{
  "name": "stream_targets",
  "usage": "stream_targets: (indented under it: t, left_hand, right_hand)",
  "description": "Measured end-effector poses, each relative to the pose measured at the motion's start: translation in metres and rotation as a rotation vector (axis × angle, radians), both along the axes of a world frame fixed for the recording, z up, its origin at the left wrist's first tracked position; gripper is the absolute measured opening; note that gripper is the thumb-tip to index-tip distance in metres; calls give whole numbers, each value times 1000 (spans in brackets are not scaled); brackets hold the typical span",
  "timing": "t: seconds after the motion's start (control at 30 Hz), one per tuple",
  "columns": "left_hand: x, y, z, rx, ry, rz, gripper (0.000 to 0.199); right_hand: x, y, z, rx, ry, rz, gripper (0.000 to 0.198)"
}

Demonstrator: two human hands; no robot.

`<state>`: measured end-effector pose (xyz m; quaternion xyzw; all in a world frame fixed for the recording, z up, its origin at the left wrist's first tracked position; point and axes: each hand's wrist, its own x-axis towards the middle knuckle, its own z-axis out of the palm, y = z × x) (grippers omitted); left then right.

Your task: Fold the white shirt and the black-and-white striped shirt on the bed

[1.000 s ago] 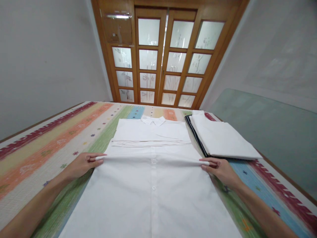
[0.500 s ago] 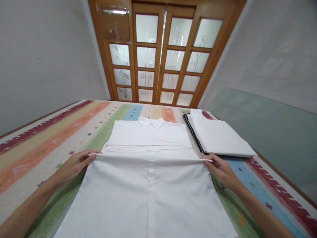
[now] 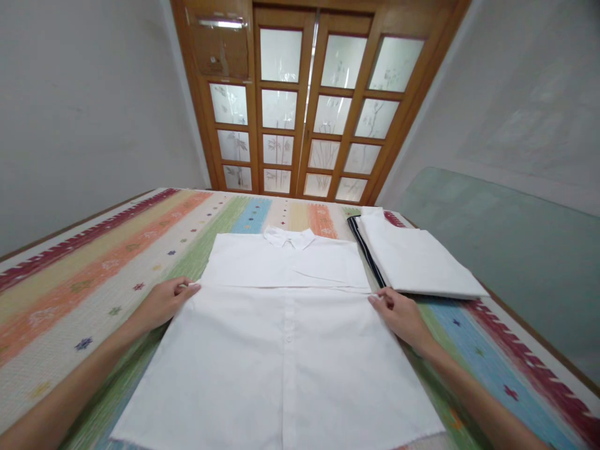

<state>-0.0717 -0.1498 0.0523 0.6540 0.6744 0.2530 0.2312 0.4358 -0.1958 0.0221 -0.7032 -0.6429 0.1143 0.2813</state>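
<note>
A white collared shirt (image 3: 244, 356) lies front up before me, its collar at the far end and its button strip down the middle. A crosswise fold runs over it below the chest. My left hand (image 3: 165, 302) pinches the left end of that folded edge between thumb and fingers. At the right end, my right hand (image 3: 398, 314) pinches the other corner of the fold. The lower part of the shirt lies spread toward me, with its hem near the bottom of the view. No sleeves show.
Folded white garments (image 3: 417, 256) lie to the right, with a black striped one (image 3: 368, 253) underneath. A striped, patterned cloth (image 3: 112, 275) covers the surface. A pale green panel (image 3: 506, 244) stands along the right side, and wooden glass-paned doors (image 3: 304, 112) are at the back.
Both hands have brought the raised fold down and slightly away from me, closer to the collar part. The wrinkled layers there are now covered, and the hem has come into view.
</note>
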Motion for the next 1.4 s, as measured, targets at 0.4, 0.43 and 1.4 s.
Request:
stream_targets:
  t: [0.4, 0.43, 1.4]
  left_hand:
    - [-11, -27, -2, -213, -5, 66, 57]
    - [-13, -31, -3, -245, -35, 53, 58]
    - [-1, 7, 6, -45, -465, 166, 71]
  right_hand:
    - [10, -24, -1, -90, -8, 14, 38]
    - [12, -29, -1, -128, 67, 35, 39]
    - [6, 17, 15, -1, 554, 8, 60]
